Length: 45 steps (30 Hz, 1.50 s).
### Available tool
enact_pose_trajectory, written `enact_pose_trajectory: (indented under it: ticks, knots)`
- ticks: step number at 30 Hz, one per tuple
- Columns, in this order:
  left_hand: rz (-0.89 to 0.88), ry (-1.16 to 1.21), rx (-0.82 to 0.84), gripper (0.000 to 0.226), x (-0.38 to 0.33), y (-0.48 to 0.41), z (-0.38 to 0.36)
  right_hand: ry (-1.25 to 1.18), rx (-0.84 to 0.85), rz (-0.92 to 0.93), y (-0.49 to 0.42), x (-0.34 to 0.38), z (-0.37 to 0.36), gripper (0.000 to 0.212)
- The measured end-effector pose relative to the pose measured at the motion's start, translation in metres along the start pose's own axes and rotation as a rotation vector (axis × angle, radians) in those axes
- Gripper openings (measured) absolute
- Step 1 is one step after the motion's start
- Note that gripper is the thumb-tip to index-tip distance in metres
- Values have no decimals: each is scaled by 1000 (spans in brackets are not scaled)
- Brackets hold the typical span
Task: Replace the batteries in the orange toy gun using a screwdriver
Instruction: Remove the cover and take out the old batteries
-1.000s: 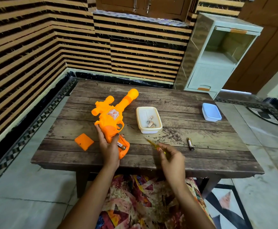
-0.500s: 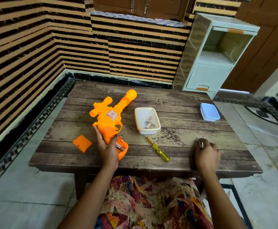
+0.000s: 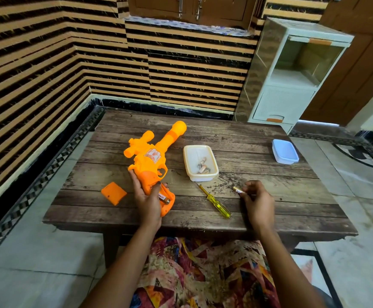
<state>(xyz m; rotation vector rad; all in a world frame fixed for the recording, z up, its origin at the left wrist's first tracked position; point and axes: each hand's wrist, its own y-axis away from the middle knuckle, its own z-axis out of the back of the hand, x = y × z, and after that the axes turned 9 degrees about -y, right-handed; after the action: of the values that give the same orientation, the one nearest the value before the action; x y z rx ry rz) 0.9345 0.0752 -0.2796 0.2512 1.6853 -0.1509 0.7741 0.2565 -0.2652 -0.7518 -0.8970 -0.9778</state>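
The orange toy gun (image 3: 151, 160) lies on the wooden table (image 3: 270, 196), barrel pointing away. My left hand (image 3: 146, 200) grips its handle, where the open compartment shows one battery (image 3: 164, 198). The orange compartment cover (image 3: 113, 193) lies loose to the left of the gun. A yellow-handled screwdriver (image 3: 215, 203) rests on the table between my hands. My right hand (image 3: 257, 202) pinches a second battery (image 3: 238, 190) just above the table, to the right of the screwdriver.
A cream tray (image 3: 191, 160) with small metal parts stands behind the screwdriver. A pale blue lidded box (image 3: 285, 151) sits at the table's far right. A white plastic cabinet (image 3: 292, 74) stands behind the table against the striped wall.
My right hand laid the screwdriver on the table, reached right to the loose battery, picked it up and has carried it back leftward. My left hand has stayed on the gun handle.
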Motion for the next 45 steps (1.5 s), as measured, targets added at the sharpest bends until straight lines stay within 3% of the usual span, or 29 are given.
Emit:
enact_pose_trajectory:
  ticks: [11,45]
  knots:
    - [-16,-17,1,81,2,-1,0,-117,-113,-63,-11,-4,1,22]
    - [-11,25,5,83,4,-3,0,-11,-106,-116,-26,-9,5,32]
